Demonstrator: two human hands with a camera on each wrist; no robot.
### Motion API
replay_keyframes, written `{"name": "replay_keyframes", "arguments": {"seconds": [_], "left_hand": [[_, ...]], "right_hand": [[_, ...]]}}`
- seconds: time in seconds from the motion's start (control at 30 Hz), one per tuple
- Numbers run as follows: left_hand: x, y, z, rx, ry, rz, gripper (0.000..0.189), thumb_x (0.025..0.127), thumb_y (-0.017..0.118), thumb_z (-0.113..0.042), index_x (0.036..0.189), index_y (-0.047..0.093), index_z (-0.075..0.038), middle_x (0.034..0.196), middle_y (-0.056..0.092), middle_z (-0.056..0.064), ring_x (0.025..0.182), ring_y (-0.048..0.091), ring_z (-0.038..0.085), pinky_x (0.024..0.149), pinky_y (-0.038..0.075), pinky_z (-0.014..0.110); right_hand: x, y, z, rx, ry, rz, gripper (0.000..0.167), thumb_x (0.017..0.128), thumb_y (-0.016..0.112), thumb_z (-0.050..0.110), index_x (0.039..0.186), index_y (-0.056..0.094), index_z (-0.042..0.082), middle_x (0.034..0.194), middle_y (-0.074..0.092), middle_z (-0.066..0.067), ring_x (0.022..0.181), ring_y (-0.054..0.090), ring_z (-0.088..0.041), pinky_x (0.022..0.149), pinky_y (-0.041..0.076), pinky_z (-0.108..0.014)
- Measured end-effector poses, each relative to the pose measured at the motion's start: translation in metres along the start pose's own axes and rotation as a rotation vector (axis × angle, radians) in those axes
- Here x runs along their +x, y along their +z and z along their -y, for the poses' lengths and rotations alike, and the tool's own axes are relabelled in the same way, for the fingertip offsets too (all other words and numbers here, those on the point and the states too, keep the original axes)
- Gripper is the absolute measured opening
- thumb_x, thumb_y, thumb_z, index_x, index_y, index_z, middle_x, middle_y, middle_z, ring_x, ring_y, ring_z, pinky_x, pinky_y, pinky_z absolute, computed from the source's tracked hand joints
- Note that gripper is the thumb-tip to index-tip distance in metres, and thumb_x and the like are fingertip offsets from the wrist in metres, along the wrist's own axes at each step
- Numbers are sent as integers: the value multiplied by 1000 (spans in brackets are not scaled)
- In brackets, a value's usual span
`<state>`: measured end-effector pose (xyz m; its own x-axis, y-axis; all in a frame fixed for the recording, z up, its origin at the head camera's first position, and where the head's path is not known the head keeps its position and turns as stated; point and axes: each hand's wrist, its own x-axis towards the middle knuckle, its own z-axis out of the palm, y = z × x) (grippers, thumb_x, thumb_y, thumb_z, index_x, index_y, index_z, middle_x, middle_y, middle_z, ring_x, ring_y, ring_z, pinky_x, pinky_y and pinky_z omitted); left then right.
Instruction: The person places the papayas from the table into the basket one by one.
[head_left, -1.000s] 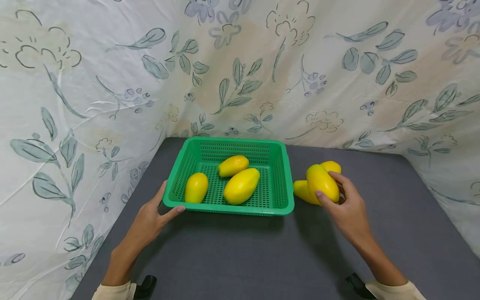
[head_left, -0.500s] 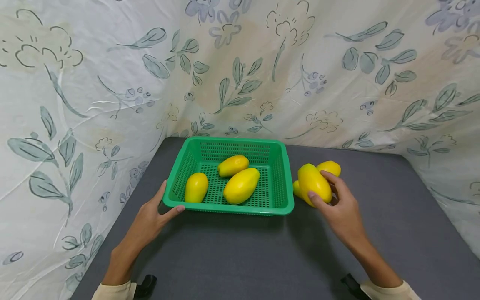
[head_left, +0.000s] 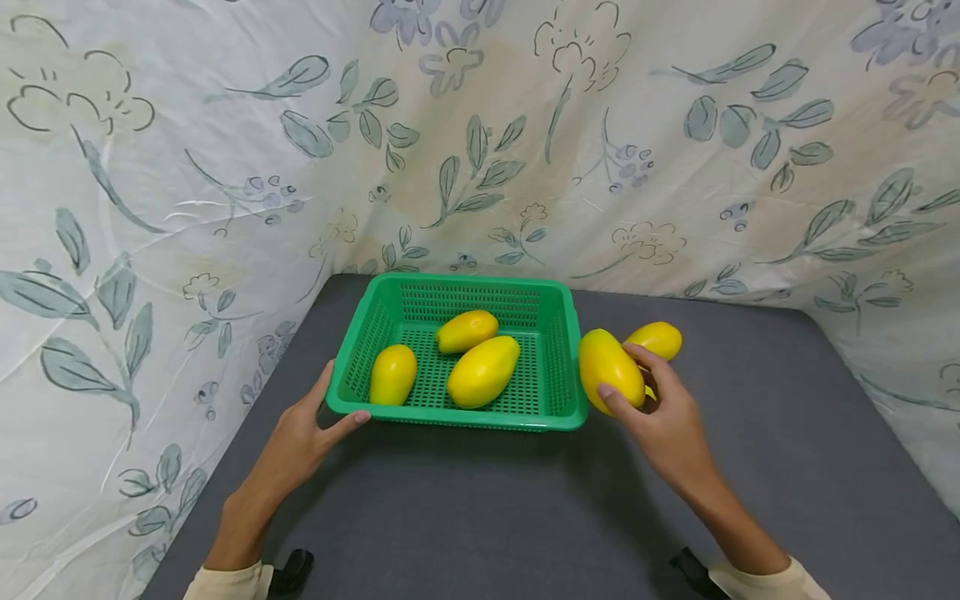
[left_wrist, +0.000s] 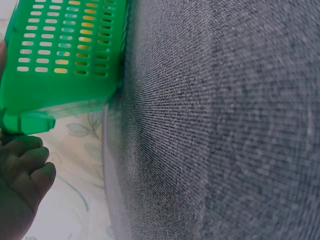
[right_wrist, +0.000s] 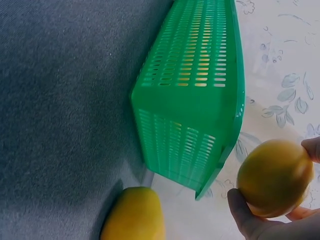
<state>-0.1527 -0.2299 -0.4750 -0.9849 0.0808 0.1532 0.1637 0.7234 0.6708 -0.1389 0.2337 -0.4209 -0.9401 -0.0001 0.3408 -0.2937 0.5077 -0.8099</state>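
Left grip: holding the near-left corner of the green basket — thumb on the front rim, fingers at the side.
Right grip: grasping the held mango between thumb and fingers.
Held mango: raised off the counter, about rim height, just beside the basket's right wall; contact unclear. Step reads as mid-carry toward the basket.
Basket: next move calls for clearing the right rim, then a gentle set-down at the right end — left grip steadying.
Inside: left mango, front mango, rear mango.
Outside: far mango beyond the right grip; another mostly hidden.
Backdrop: floral cloth.
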Motion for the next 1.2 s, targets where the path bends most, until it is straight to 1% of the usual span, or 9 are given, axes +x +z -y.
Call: {"name": "replay_keyframes", "arguments": {"seconds": [0.27, 0.57, 0.83, 1.03, 1.1, 1.2], "left_hand": [[-1, 0, 0, 2, 4, -2, 102, 101, 72, -48, 172, 9, -13, 172, 27, 22, 152, 36, 51, 116, 35, 72], [-1, -1, -1, 6, -23, 8, 102, 101, 71, -51, 172, 8, -14, 173, 26, 23, 152, 36, 51, 116, 35, 72], [-1, -1, -1, 0, -18, 7, 103, 100, 71, -51, 172, 8, -15, 173, 26, 22, 152, 35, 51, 115, 35, 72], [-1, -1, -1, -5, -16, 8, 103, 100, 71, -51, 172, 7, -15, 174, 25, 22, 153, 35, 51, 116, 34, 72], [-1, -1, -1, -9, -16, 8, 103, 100, 71, -51, 172, 7, -15, 174, 24, 21, 153, 34, 51, 116, 34, 72], [-1, -1, -2, -13, -15, 10, 103, 101, 71, -51, 172, 7, -16, 174, 24, 21, 154, 33, 51, 116, 34, 72]], "right_hand": [[0, 8, 5, 55, 20, 47, 67, 103, 74, 27, 161, 43, 13, 154, 50, -13, 131, 57, -30, 89, 53, -9], [0, 12, 6, 54, 18, 57, 67, 103, 73, 27, 161, 42, 13, 155, 49, -12, 132, 57, -30, 91, 52, -9], [1, 15, 11, 59, 25, 76, 69, 103, 73, 31, 162, 40, 15, 155, 49, -10, 135, 56, -31, 92, 51, -9], [1, 16, 8, 70, 8, 91, 69, 103, 73, 29, 163, 41, 17, 159, 46, -11, 143, 52, -33, 98, 51, -11], [0, 15, 6, 80, 6, 90, 70, 103, 74, 28, 163, 40, 17, 160, 47, -10, 144, 52, -34, 98, 51, -12], [-1, 13, 2, 84, 9, 84, 71, 103, 74, 27, 163, 39, 18, 160, 48, -8, 142, 54, -35, 96, 52, -12]]}}
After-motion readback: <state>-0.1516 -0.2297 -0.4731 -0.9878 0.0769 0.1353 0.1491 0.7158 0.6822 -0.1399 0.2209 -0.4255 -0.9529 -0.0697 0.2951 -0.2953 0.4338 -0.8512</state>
